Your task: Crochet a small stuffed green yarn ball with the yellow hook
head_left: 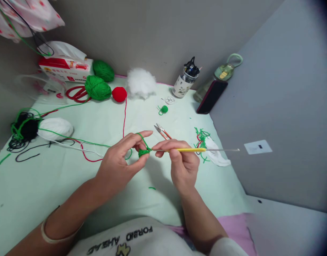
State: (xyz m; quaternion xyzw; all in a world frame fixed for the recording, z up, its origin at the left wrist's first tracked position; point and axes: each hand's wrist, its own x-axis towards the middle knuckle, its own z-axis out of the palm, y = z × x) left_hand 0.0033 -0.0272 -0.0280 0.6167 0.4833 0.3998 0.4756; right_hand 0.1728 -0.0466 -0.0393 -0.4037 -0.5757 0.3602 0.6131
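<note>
Clock from the work: green scrap (152, 188) at 6 on the tabletop (128, 204), nearest us. Center: our left fingers (134, 139) pinch the small green crochet piece (143, 153), strand up over the index. Our right fingers (176, 160) grip the yellow-handled hook (191, 150), front end at the piece. White cloth (218, 153) at 3, snips (165, 134) between 1 and 2, just beyond our right fingers. Farther: small green ball (164, 109) at 1, red ball (119, 94) at 11, phone (212, 96) at 2, white stuffing (141, 82) at 12.
</note>
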